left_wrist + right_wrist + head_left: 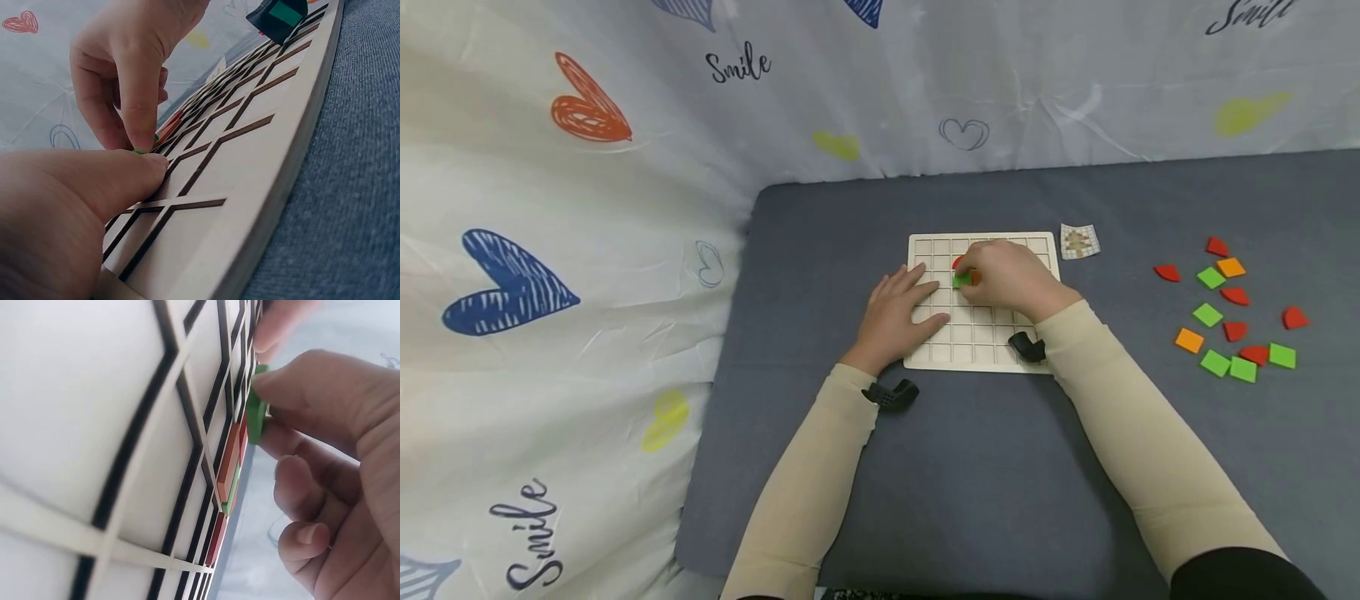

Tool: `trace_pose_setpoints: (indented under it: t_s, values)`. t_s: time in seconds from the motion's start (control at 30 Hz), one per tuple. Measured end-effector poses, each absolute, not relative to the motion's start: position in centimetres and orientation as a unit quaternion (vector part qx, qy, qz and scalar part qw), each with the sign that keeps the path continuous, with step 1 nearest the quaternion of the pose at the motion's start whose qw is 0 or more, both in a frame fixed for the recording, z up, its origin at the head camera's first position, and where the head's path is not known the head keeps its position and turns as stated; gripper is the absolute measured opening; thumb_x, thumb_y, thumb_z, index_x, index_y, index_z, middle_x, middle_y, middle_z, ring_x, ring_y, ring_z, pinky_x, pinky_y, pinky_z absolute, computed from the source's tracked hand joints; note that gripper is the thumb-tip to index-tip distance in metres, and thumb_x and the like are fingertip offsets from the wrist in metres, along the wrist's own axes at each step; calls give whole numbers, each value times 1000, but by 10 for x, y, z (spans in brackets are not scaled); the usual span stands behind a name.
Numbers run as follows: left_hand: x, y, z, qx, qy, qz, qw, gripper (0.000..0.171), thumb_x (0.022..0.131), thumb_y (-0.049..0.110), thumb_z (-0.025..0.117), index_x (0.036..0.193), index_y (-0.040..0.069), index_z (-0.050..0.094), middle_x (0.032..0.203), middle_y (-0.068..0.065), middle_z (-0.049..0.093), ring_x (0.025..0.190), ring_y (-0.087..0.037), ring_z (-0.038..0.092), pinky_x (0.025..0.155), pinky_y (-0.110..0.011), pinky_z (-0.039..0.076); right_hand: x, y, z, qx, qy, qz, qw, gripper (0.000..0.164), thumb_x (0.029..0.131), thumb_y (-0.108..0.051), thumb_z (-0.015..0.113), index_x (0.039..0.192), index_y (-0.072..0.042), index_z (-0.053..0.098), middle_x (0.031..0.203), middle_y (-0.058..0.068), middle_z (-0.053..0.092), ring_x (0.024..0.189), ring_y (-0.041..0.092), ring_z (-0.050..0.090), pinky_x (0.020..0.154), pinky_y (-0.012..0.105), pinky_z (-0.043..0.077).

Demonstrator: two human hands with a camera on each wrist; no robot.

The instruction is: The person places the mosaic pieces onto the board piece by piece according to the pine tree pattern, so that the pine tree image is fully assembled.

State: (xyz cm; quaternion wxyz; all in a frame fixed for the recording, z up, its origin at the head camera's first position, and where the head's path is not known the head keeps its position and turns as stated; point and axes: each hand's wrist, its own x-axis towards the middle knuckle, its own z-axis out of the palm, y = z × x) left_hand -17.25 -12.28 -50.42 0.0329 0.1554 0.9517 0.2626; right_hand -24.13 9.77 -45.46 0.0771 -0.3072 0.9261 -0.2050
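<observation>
A pale wooden grid board (970, 357) lies on the grey cloth. My right hand (1009, 277) is over its upper middle, thumb and fingers pinching a green square tile (255, 415), which is tilted in the right wrist view. Beside that tile, an orange tile (229, 459) and a red tile (216, 540) sit in cells of the board; the hand partly hides this group in the head view. With fingers spread, my left hand (895, 321) rests on the board's left side. Its thumb (134, 172) lies near the pinched tile in the left wrist view.
Loose red, green and orange tiles (1207, 315) are scattered on the cloth to the right. A small card (1079, 242) with a gridded picture lies by the board's upper right corner. A printed white curtain (887, 100) hangs behind and to the left.
</observation>
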Motion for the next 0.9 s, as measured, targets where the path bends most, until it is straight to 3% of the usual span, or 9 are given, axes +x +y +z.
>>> trace_pose_setpoints:
  t_s: [0.9]
  values:
    - [-172,-123,-503,152,952,264,39,61,101,51,66,153,21,58,172,0,31,162,-23,18,133,-44,7,-245,93,-458,-336,921,-184,70,13,94,-10,77,107,-8,81,114,8,73,105,31,71,92,51,58]
